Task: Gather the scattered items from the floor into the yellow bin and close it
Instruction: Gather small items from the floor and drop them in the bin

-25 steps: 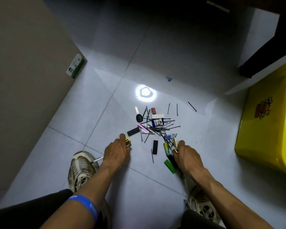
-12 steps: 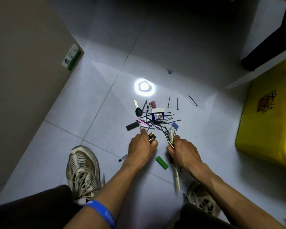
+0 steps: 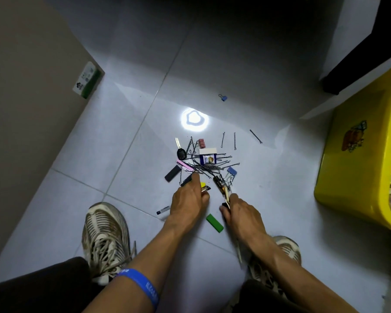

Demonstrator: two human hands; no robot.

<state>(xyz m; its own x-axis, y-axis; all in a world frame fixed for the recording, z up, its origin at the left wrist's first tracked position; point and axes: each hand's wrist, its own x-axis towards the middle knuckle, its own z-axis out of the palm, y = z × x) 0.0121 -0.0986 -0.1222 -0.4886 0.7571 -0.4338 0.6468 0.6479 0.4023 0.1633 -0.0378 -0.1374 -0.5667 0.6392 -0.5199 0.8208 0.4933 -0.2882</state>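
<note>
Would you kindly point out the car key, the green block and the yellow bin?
car key (image 3: 181, 152), head view, black fob.
green block (image 3: 215, 223), head view, top face.
yellow bin (image 3: 357, 177), head view, outer side wall.

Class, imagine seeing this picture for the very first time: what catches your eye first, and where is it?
First, the bright glare on the tile floor at centre, with a heap of hairpins just below it. Next, the left hand and right hand picking at the heap's near edge. Then the yellow bin at the right edge.
</note>
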